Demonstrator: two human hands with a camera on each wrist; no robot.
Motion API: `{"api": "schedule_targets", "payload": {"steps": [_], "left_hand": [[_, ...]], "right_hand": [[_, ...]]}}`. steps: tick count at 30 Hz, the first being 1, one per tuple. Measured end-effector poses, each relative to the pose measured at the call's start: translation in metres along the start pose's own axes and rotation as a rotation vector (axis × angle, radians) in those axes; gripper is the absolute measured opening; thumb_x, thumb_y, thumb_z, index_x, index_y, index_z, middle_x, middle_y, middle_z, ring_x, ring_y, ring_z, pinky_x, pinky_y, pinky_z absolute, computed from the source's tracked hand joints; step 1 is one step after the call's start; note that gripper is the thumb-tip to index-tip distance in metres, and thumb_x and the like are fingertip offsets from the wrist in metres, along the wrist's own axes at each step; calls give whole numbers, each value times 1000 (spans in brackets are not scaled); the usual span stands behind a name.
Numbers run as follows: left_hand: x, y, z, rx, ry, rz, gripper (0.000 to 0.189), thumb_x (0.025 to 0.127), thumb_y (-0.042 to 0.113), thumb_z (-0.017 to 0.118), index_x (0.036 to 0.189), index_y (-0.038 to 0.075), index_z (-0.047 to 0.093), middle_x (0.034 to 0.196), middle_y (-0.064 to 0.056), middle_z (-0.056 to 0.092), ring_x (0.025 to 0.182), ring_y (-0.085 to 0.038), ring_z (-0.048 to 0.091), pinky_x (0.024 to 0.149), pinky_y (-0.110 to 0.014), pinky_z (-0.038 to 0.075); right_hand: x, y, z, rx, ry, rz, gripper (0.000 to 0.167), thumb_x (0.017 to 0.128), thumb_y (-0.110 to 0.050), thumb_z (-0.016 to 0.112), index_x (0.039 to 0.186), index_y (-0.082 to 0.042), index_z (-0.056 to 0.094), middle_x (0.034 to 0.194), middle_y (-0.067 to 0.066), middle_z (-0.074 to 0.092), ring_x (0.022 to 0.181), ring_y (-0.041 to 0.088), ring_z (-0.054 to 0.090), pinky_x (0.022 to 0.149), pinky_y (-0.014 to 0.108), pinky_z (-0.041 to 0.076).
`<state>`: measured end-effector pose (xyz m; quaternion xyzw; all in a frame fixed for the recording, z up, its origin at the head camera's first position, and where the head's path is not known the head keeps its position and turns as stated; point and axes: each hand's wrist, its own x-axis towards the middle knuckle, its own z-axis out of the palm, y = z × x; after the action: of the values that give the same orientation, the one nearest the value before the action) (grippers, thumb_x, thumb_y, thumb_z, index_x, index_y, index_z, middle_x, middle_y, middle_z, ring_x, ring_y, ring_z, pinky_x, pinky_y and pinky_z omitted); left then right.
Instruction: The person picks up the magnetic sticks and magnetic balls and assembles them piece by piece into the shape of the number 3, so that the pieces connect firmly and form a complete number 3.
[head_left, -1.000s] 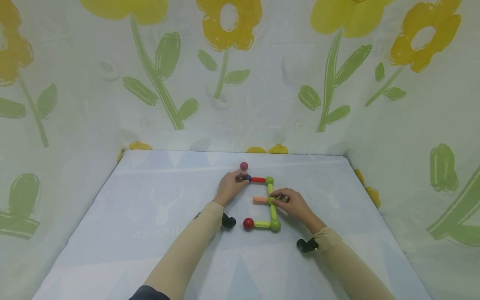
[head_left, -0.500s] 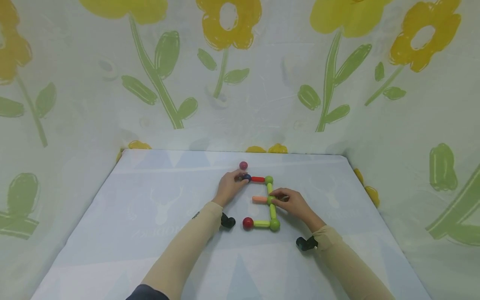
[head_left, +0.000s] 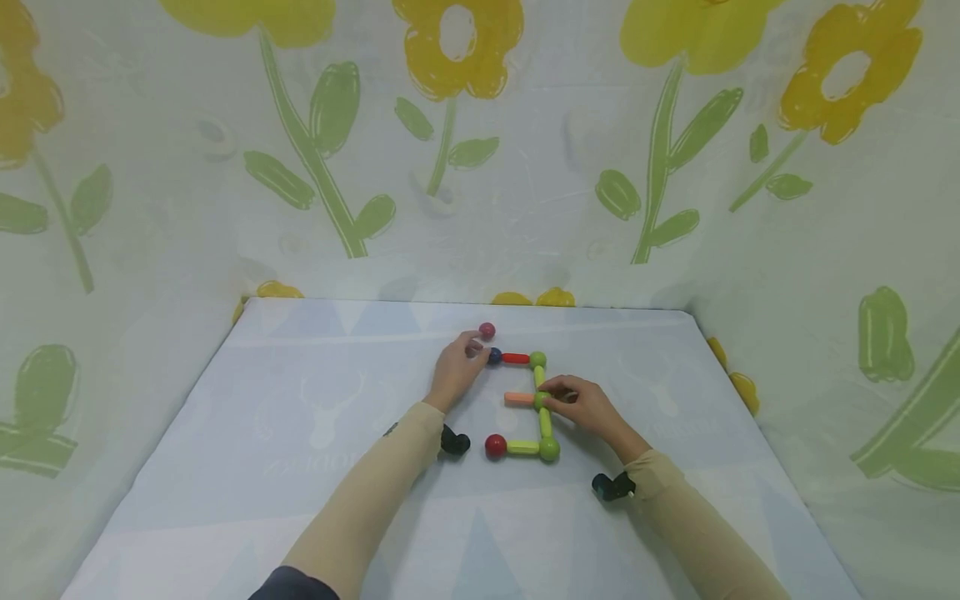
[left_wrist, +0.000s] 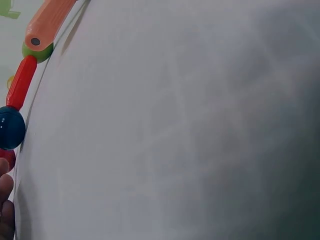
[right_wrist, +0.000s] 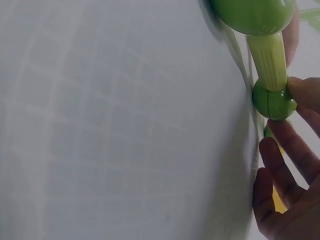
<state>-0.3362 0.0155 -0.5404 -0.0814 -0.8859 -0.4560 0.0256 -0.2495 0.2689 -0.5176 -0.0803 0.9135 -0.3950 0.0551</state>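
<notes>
Balls and rods, joined like a magnetic building set, form an open-left figure on the table. My right hand (head_left: 588, 407) pinches its middle green ball (right_wrist: 274, 102) between thumb and fingers. An orange rod (head_left: 517, 399) points left from that ball. At the far end, a red rod (head_left: 515, 359) links a green ball (head_left: 537, 360) to a blue ball (left_wrist: 11, 129). My left hand (head_left: 455, 367) is beside the blue ball, its fingers loosely bent and holding nothing. Its fingertips (left_wrist: 5, 186) reach close to a loose pinkish-red ball (head_left: 487, 331) behind the figure.
The figure's near end has a light green rod (head_left: 522, 447) between a red ball (head_left: 496, 447) and a green corner ball (head_left: 550, 449). The pale table (head_left: 300, 492) meets flower-printed cloth at its back and sides.
My left hand has let go of the blue ball and shifted slightly away from me, fingers nearer the pinkish-red ball. My right hand still pinches the middle green ball.
</notes>
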Motion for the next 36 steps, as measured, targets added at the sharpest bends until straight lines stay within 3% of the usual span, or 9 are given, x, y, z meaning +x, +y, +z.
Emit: {"api": "schedule_targets", "payload": {"steps": [9, 18, 36], "left_hand": [[7, -1, -4, 66, 41, 6, 44, 99, 27, 68, 140, 13, 56, 127, -6, 65, 117, -23, 61, 100, -38, 49], [16, -1, -6, 121, 22, 8, 47, 97, 24, 71, 140, 11, 56, 130, -8, 63, 117, -24, 61, 100, -38, 50], [23, 10, -8, 169, -8, 0, 48, 98, 23, 71, 141, 11, 55, 131, -9, 62, 120, -25, 60, 102, -41, 49]], "right_hand": [[0, 2, 0, 19, 7, 14, 25, 94, -24, 75, 117, -17, 73, 111, -3, 69, 101, 18, 61, 92, 40, 51], [-2, -2, 1, 27, 12, 7, 25, 94, -22, 75, 118, -16, 72, 114, -1, 69, 101, 17, 61, 93, 40, 52], [-2, 4, 2, 31, 26, 12, 24, 94, -23, 75, 117, -19, 73, 113, -4, 69, 100, 15, 61, 92, 39, 52]]}}
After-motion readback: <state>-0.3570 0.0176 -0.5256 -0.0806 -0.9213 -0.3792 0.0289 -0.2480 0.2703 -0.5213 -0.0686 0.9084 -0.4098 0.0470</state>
